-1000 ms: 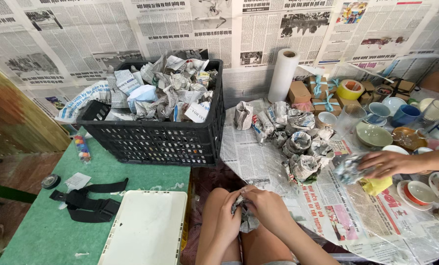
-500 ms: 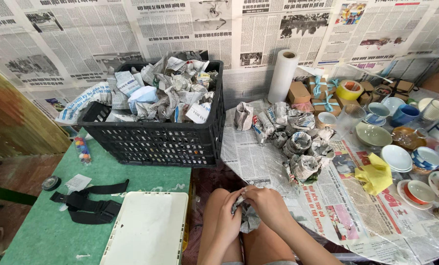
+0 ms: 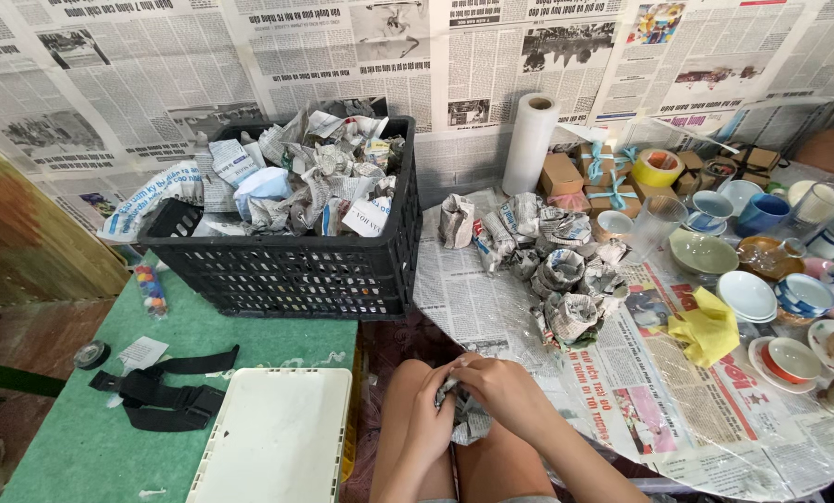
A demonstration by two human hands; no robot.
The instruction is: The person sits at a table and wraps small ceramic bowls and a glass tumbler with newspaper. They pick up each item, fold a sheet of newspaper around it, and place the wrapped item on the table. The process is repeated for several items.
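While you sit with knees at the bottom centre of the frame, both your hands meet over your lap: your left hand (image 3: 433, 416) cups the bundle (image 3: 466, 421) from the left, fingers curled on it, and your right hand (image 3: 502, 393) is clamped over its top, fingers folded onto the crumpled newspaper. The bundle, a small newspaper-wrapped lump, sits between your palms just above your thighs; what is inside it cannot be told. Upper left of centre, a black crate (image 3: 296, 270) stands on a green mat (image 3: 81, 438), heaped with more paper-wrapped pieces. A white lid (image 3: 277, 438) lies lower left, just beside your left knee, with a black strap (image 3: 161, 396) to its left. Right of centre, the table (image 3: 715, 428) is covered in newspaper; a cluster of wrapped pieces (image 3: 556, 270) lies near its upper left edge. A yellow cloth (image 3: 705, 326) lies mid-right, bowls (image 3: 747, 296) and cups just beyond it. A paper roll (image 3: 528, 144) stands upright at the back, near small boxes (image 3: 589, 172) and a tape roll (image 3: 657, 168).
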